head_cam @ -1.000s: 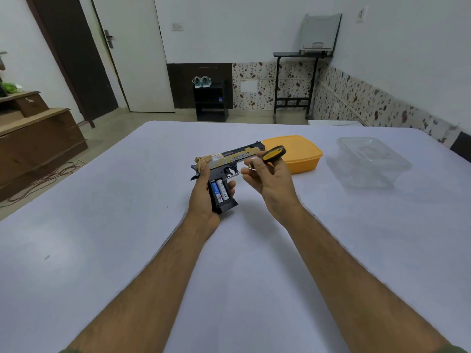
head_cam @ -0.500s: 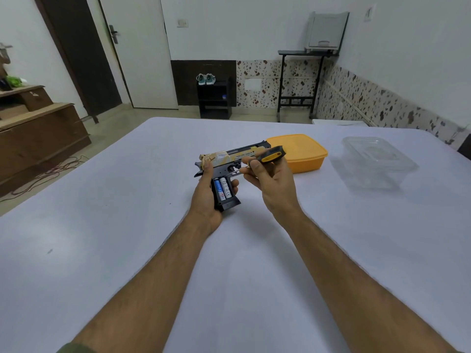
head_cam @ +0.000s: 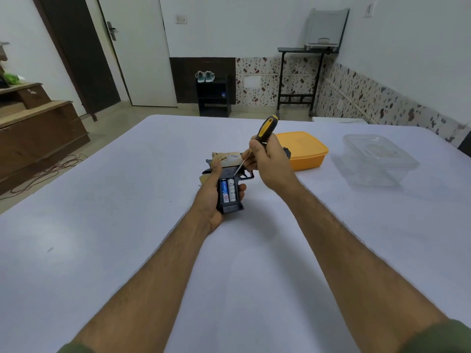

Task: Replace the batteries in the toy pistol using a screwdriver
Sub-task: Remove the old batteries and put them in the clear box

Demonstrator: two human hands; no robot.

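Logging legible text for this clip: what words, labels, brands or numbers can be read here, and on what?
None can be read.
Blue battery in the toy pistol: printing blurred.
White battery: small symbols, too small to read.
Tan slide label: markings blurred.
Screwdriver, orange container, clear container: no text visible.

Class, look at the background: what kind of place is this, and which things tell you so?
Probably a room in a home: shoes on a small black rack, a wooden cabinet and a white door.
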